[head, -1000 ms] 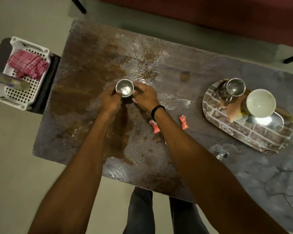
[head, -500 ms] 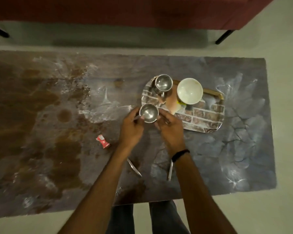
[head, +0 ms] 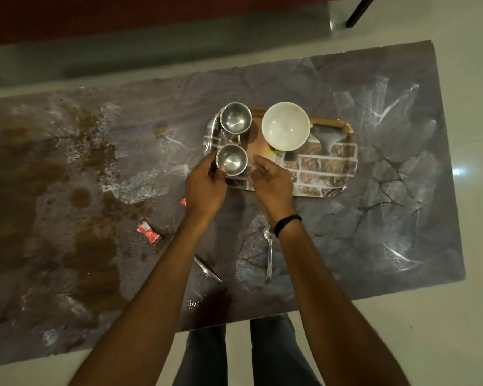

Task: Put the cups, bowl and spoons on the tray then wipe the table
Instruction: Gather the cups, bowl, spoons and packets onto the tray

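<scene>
Big brown spill (head: 89, 235) across the left of the table (head: 402, 232), so the wipe is clearly last. Red wrapper (head: 149, 232) lies near it. Left hand (head: 205, 188) has thumb and fingers pinched on the rim of the steel cup (head: 231, 159), setting it on the tray (head: 332, 174) at its near-left corner, just in front of the other cup (head: 235, 117). Right hand (head: 272, 181) is loosely open beside it, touching nothing I can see, probably just steadying. White bowl (head: 285, 126) is on the tray too. Spoon (head: 268, 254) waits on the table under the right wrist
</scene>
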